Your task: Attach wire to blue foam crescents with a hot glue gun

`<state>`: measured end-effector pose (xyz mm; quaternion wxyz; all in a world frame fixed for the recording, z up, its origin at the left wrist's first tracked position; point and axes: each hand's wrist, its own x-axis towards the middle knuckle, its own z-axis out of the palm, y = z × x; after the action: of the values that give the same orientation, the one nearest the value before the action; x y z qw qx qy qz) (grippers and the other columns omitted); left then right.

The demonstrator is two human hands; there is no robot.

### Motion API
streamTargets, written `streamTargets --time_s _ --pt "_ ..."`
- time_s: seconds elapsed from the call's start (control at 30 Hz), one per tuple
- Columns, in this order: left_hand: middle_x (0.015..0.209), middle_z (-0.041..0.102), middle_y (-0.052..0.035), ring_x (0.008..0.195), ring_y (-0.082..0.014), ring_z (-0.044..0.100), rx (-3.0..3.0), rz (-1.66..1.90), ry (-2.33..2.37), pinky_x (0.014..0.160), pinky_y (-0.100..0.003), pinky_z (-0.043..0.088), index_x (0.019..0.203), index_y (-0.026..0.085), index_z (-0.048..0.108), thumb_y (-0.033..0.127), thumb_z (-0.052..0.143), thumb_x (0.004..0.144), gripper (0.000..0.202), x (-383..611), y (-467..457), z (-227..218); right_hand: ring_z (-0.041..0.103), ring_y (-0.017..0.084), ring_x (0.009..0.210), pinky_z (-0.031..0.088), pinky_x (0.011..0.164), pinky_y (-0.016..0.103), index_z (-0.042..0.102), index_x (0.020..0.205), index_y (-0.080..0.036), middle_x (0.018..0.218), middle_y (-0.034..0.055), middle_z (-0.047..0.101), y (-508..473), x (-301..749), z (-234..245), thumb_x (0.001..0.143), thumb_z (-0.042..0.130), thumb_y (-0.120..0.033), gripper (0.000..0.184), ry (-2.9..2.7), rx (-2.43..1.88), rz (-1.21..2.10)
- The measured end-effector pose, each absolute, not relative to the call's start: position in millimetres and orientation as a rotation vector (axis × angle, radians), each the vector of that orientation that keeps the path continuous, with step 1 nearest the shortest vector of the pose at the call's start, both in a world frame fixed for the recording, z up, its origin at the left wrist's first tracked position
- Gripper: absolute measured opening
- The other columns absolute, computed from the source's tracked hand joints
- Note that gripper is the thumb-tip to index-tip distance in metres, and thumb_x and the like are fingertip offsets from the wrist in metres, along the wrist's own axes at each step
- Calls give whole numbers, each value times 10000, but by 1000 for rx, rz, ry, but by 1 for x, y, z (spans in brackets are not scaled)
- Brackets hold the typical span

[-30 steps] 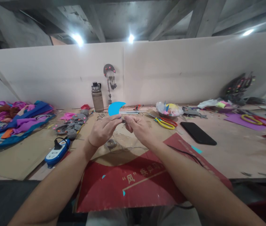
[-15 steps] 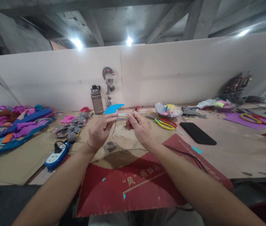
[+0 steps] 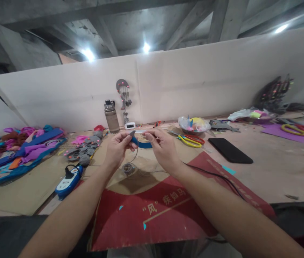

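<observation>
Inspected a work counter in front of a white partition. Found the left hand grasping a blue curved piece by its left end between thumb and fingers, with a grey tip showing above the thumb. Located the blue curved piece between both hands, held up over a brown surface and bowed downward in the middle. Found the right hand at the piece's right end, fingers bent and thumb close to the index finger; could not tell whether closed on the piece or on something thin. Noted a grey cord hanging near the left hand toward a small roll on the brown surface; could not confirm any join. Recorded, nearest the person, red cardboard with pale printed characters and small cyan scraps on it. Saw to the left a blue and white power strip with a black plug inserted, near a cluster of grey pieces. Logged to the right yellow and red scissors, just beside a black phone. Observed at the back an upright bottle.
</observation>
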<state>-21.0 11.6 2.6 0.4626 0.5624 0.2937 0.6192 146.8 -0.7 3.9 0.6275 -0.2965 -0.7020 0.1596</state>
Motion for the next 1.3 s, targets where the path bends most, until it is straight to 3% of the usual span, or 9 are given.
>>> streamTargets --time_s 0.4,0.73,1.0,1.3 --pt "638 635 -17 489 -82 583 1326 1339 754 453 -176 439 793 102 611 304 732 685 259 -18 9 5 568 193 945 433 853 338 667 955 -204 959 74 662 4 150 6 877 519 -302 194 -1678 -690 124" --pt "638 646 -30 535 -130 634 1335 1282 836 508 -217 500 815 100 604 307 738 675 284 -12 7 0 563 190 849 413 806 344 654 817 -212 855 56 657 10 150 1 854 543 -278 134 -1735 -781 41" --pt "625 643 -26 514 -95 614 1196 1246 767 477 -171 465 770 103 609 267 756 659 247 -12 9 2 529 157 764 394 693 290 602 868 -193 844 49 622 12 149 2 881 477 -350 201 -1626 -773 345" --pt "595 635 -26 502 -84 607 1177 1230 769 469 -150 461 711 97 609 266 742 680 217 -13 10 1 384 117 547 300 540 262 397 657 -216 578 -30 401 21 152 -2 910 346 -469 362 -1560 -787 600"
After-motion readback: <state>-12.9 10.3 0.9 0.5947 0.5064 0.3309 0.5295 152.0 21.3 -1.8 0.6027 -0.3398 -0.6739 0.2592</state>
